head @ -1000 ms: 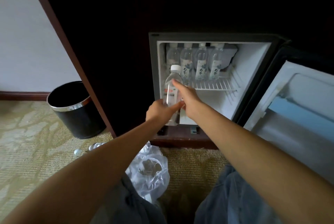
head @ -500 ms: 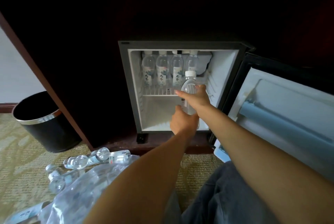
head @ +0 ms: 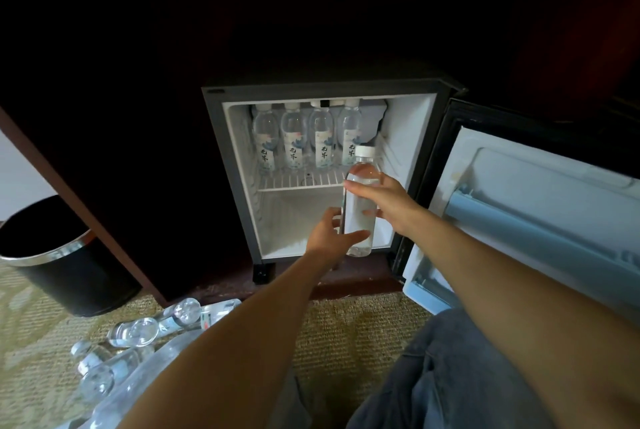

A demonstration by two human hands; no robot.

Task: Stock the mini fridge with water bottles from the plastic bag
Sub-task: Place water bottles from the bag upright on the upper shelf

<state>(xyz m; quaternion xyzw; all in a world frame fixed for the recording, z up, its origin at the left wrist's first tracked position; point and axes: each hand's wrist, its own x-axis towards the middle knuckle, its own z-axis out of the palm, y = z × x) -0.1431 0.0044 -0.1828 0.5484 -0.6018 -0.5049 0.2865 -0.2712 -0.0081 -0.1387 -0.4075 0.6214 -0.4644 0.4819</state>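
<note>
The mini fridge (head: 230,165) stands open inside a dark cabinet. Several labelled water bottles (head: 294,138) stand in a row at the back of its wire shelf (head: 299,181). I hold a clear, white-capped water bottle (head: 360,217) upright at the fridge's right front. My right hand (head: 386,202) wraps its upper body, and my left hand (head: 334,236) grips its lower part. More water bottles (head: 149,328) lie on the carpet at lower left beside the clear plastic bag (head: 145,380), partly hidden by my left arm.
The fridge door (head: 540,221) swings open to the right, with a pale blue door shelf. A black waste bin (head: 59,262) with a silver rim stands on the patterned carpet at left. My knees in grey trousers (head: 450,376) fill the bottom.
The held bottle moved from the fridge's left front to its right front, with both hands on it. The view shifted left, bringing the floor bottles and bag into sight.
</note>
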